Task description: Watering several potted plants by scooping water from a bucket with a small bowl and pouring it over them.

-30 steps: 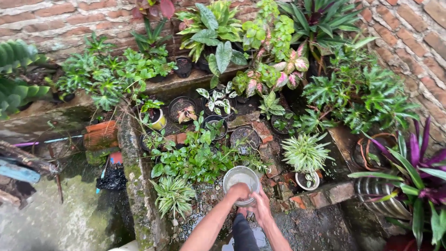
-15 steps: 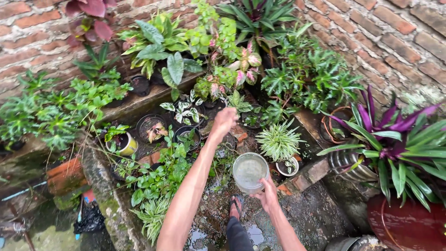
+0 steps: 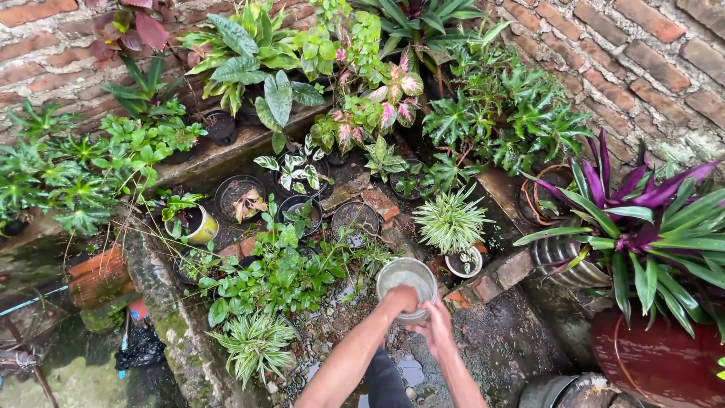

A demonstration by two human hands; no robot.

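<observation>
**Water bowl held low over wet ground**

A metal bowl (image 3: 407, 278) is gripped at its near rim by the right hand (image 3: 436, 330); the left hand (image 3: 398, 300) is dipped inside, fingers together. Water could be spilled if the one-handed grip slips. At twelve o'clock a small dark pot (image 3: 356, 219) stands before the brick wall (image 3: 642, 53).

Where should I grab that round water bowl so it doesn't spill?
Probably by the rim of the water bowl, one side each, coming from the near edge. It sits open side up, and the right hand grips that near edge while the left hand dips in.
</observation>
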